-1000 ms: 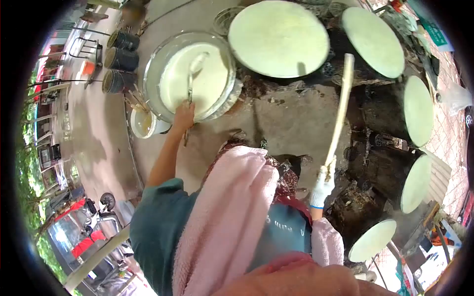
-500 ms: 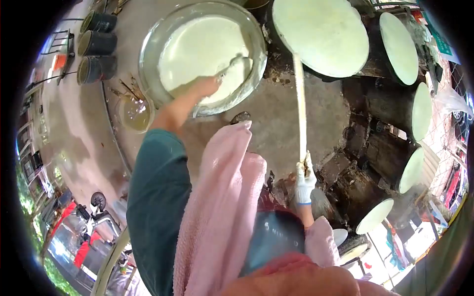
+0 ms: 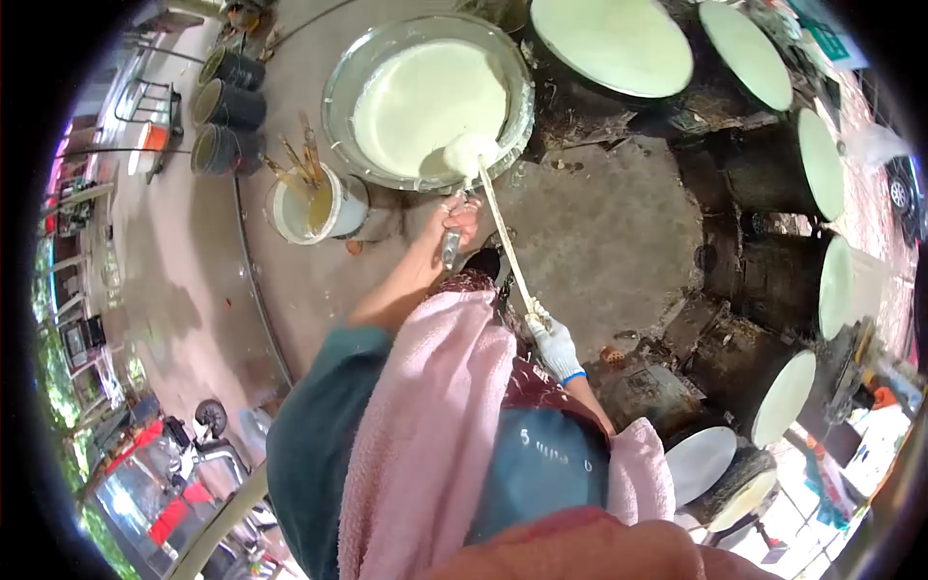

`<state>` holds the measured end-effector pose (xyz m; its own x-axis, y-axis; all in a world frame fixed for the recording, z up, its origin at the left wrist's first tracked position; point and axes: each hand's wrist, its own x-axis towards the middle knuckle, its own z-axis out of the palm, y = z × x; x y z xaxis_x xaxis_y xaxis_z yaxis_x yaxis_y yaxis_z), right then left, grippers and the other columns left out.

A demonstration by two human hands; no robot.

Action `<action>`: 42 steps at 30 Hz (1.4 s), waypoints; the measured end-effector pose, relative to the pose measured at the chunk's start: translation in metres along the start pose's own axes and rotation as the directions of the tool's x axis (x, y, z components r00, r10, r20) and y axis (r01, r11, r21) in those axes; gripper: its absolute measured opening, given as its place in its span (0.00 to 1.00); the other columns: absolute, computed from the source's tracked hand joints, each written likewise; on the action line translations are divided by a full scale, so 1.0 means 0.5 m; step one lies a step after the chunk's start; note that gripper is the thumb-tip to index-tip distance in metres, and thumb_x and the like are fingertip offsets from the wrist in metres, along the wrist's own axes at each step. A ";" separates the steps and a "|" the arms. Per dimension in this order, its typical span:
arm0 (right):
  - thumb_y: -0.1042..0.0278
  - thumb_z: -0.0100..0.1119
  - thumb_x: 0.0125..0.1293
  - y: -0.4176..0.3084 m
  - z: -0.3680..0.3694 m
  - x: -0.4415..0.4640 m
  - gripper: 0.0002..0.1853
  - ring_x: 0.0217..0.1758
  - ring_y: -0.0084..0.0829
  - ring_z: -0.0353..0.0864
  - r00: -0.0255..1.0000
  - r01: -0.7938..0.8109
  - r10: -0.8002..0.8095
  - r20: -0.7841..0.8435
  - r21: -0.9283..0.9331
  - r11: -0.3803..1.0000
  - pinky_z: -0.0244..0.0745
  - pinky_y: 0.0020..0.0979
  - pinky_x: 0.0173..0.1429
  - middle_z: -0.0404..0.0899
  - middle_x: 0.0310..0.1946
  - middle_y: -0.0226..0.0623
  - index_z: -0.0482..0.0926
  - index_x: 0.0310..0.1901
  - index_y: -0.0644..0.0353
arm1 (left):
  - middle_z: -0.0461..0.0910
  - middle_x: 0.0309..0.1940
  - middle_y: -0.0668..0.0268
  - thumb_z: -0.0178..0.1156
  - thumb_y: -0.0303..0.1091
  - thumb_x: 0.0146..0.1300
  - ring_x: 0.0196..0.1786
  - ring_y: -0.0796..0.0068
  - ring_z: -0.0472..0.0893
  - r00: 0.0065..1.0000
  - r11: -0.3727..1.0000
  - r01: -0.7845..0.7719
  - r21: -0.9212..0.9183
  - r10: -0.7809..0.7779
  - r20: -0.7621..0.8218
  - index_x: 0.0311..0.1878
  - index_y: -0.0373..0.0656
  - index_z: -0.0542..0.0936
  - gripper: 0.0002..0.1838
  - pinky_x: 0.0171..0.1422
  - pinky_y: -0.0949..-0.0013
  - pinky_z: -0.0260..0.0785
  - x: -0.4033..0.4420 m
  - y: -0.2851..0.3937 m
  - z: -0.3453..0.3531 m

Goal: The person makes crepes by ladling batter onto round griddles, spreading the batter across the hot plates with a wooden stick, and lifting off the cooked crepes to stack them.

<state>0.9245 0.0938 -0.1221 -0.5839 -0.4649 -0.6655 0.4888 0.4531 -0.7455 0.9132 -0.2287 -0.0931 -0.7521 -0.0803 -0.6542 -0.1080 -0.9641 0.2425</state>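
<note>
A ladle (image 3: pixel 471 153) coated in pale batter is over the near rim of a large metal basin (image 3: pixel 333 126). My bare left hand (image 3: pixel 464 217) is closed around its handle. Pale liquid batter (image 3: pixel 425 106) fills much of the basin. My right hand (image 3: pixel 551 338), in a white knit glove, grips the lower end of a long wooden stick (image 3: pixel 507 237). The stick's far end reaches the ladle's bowl; whether they touch I cannot tell.
Round pale-topped griddles on dark stoves curve around the right, including a large griddle (image 3: pixel 619 43) at the top. Left of the basin stands a white bucket (image 3: pixel 350 205) holding wooden-handled tools (image 3: pixel 311 159). Several black buckets (image 3: pixel 227 150) stand further left. A pink towel (image 3: pixel 416 416) hangs over my front.
My left hand has drawn back from over the batter to the basin's near side, with the ladle. The stick's far end has swung left from the large griddle's edge to the ladle.
</note>
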 end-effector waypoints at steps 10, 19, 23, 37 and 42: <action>0.76 0.56 0.66 -0.031 -0.051 -0.134 0.27 0.34 0.15 0.71 0.733 0.597 -0.508 -0.452 0.069 0.799 0.70 0.18 0.38 0.77 0.42 0.27 0.66 0.68 0.64 | 0.60 0.15 0.78 0.41 0.40 0.77 0.07 0.89 0.56 0.793 0.922 -0.374 0.104 0.260 0.551 0.47 0.35 0.68 0.16 0.17 0.79 0.45 -0.277 0.252 0.277; 0.76 0.59 0.67 0.038 -0.158 -0.146 0.26 0.47 0.16 0.74 0.455 0.604 -0.227 -0.861 0.112 0.789 0.70 0.18 0.49 0.76 0.56 0.32 0.67 0.67 0.65 | 0.61 0.12 0.76 0.46 0.44 0.75 0.11 0.83 0.62 0.828 0.467 -0.510 0.722 0.494 0.265 0.37 0.39 0.72 0.17 0.15 0.78 0.52 -0.133 0.238 0.432; 0.73 0.59 0.68 0.162 -0.159 -0.178 0.26 0.55 0.21 0.71 0.424 0.501 0.129 -0.896 0.351 0.791 0.66 0.22 0.57 0.73 0.60 0.35 0.67 0.66 0.65 | 0.62 0.14 0.71 0.41 0.39 0.77 0.11 0.82 0.61 0.861 0.322 -0.494 0.808 0.050 0.506 0.39 0.37 0.71 0.16 0.14 0.77 0.52 -0.122 0.140 0.517; 0.66 0.58 0.70 0.331 0.156 -0.535 0.26 0.36 0.14 0.70 -0.292 0.672 0.783 -0.549 0.464 0.577 0.69 0.19 0.40 0.78 0.46 0.25 0.67 0.67 0.64 | 0.58 0.13 0.82 0.51 0.45 0.72 0.07 0.92 0.54 0.174 -0.218 0.096 0.971 -0.957 -0.232 0.40 0.37 0.76 0.18 0.14 0.79 0.46 -0.153 -0.741 0.693; 0.66 0.57 0.70 0.475 0.104 -0.639 0.26 0.41 0.17 0.72 -0.358 0.768 0.806 -0.471 0.342 0.541 0.69 0.20 0.45 0.77 0.49 0.29 0.66 0.67 0.63 | 0.57 0.13 0.81 0.49 0.43 0.73 0.09 0.90 0.55 0.021 -0.277 -0.054 0.959 -0.961 -0.276 0.39 0.37 0.74 0.17 0.17 0.78 0.47 -0.316 -1.163 0.670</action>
<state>1.2609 0.3102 -0.0883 0.2975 0.8902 -0.3450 0.0376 -0.3720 -0.9275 0.8770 0.4291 0.1092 0.2672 0.8548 -0.4448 -0.5535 0.5140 0.6553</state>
